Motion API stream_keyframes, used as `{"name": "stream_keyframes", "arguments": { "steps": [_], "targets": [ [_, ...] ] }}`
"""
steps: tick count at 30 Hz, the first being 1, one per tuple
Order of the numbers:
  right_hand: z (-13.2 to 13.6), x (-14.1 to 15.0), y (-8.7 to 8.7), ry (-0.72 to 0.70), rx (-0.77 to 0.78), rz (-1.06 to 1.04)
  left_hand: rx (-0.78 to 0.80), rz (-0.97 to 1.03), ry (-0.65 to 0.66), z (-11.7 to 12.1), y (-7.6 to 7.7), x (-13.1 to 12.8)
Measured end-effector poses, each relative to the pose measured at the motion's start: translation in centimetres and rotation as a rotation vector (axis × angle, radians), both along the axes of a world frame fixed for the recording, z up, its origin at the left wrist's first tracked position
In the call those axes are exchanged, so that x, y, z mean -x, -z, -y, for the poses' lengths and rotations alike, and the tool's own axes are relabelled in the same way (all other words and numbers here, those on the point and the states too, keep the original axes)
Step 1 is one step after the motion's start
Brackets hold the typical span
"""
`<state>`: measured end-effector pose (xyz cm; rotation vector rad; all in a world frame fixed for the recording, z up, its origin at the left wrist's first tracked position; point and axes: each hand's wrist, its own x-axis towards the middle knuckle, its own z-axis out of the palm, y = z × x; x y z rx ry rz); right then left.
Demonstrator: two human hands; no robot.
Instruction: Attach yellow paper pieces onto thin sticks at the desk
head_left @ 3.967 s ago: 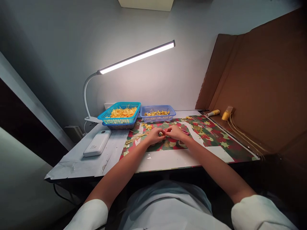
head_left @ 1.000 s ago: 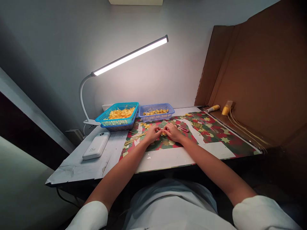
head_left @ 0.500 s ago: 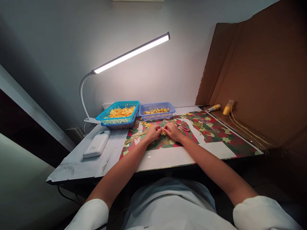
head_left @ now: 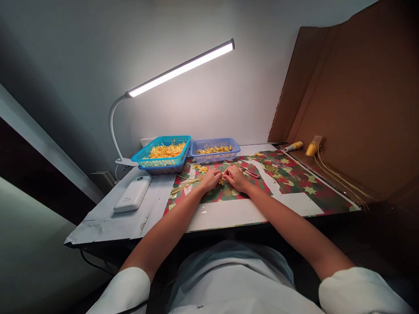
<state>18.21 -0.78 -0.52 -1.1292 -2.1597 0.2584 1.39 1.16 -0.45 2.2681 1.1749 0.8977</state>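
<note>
Close together over the patterned sheet are my left hand [head_left: 211, 180] and my right hand [head_left: 236, 178], fingers bent and pinched toward each other. Between the fingertips a small yellow petal-like piece [head_left: 222, 181] shows, mostly covered by the fingers. Both hands seem to grip it. Left of my left hand lie thin yellow strips [head_left: 186, 186], and loose yellow pieces [head_left: 200, 168] sit just beyond it. A red-handled tool [head_left: 251, 173], perhaps a small cutter, rests right of my right hand.
A turquoise basket [head_left: 139, 155] of yellow pieces stands on a blue one, beside a purple-blue basket [head_left: 216, 158] with more. A white power bank [head_left: 133, 194] and lamp [head_left: 113, 126] are on the left. Cardboard [head_left: 353, 78], a yellow thread spool [head_left: 312, 148] and a roll [head_left: 293, 146] are right.
My hands stay pinched together in nearly the same place, with slight finger movement at the yellow piece. The view has shifted slightly.
</note>
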Motion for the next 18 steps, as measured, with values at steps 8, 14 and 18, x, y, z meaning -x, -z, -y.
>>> {"name": "stream_keyframes", "arguments": {
  "steps": [8, 14, 18],
  "targets": [
    [-0.2, 0.0, 0.1, -0.016, 0.011, 0.008, 0.020, -0.030, 0.048, -0.5, 0.2, 0.2],
    [0.0, 0.0, 0.0, -0.016, 0.026, 0.012, 0.065, -0.040, 0.069, -0.3, -0.3, 0.2],
    [0.0, 0.0, 0.0, -0.026, 0.027, 0.004, 0.101, -0.022, 0.091, 0.1, -0.8, 0.1]
  ]
}}
